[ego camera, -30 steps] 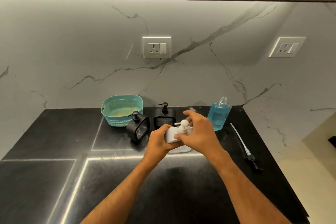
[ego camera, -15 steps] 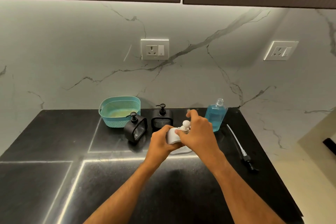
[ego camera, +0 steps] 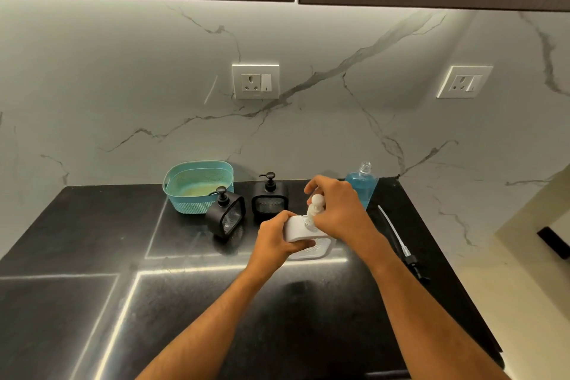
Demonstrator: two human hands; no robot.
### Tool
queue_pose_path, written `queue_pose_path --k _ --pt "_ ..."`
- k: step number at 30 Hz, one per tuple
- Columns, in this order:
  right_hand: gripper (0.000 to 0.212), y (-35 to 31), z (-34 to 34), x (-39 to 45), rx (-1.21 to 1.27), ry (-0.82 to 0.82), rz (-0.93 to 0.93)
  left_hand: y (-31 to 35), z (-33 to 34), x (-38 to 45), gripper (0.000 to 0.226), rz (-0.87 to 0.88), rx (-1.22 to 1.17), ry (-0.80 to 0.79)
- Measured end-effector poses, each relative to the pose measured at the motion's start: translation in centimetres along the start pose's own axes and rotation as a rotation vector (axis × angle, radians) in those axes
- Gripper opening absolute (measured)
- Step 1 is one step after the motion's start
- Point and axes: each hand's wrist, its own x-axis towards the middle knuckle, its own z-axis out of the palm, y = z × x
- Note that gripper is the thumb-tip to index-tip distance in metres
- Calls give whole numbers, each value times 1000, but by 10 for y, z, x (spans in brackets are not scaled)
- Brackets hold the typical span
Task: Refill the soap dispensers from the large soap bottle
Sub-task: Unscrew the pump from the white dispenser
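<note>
The left hand point(ego camera: 274, 241) grips the squarish white dispenser point(ego camera: 300, 230) — as before; the right hand point(ego camera: 336, 210) pinches its rounded pump point(ego camera: 316, 205), beside the glossy blue bottle point(ego camera: 361, 187).

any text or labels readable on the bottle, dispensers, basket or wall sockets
None can be read.
Blue soap bottle: no label visible.
White dispenser, held by the left hand and right hand: plain.
Two black dispensers: no print visible.
Teal basket: none.
Wall sockets: any marking is too small to read.
</note>
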Motion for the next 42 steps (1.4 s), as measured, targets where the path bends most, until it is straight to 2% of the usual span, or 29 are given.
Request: queue_pose_path --k 5,12,18,22,28,33,35,42 --pt "37 -2 -28 -4 -7 98 -53 -3 4 -2 52 -22 -5 -8" --pt "32 2 -61 -26 33 237 -99 -7 6 -6 48 -43 -32 19" --pt "27 27 -63 -47 101 390 -74 -17 4 -11 47 -46 -30 77" --pt "24 55 -40 -63 92 493 -8 -23 4 -16 48 -69 -15 93" --pt "25 97 20 -89 123 556 138 -38 9 -24 48 -93 -11 78" --pt "24 121 77 -110 111 535 231 -53 12 -30 48 -138 -26 11" --pt "30 126 98 -118 93 527 232 -57 13 -33 49 -152 -30 -13" --pt "34 135 148 -137 49 387 285 -62 16 -39 48 -179 -40 -31"
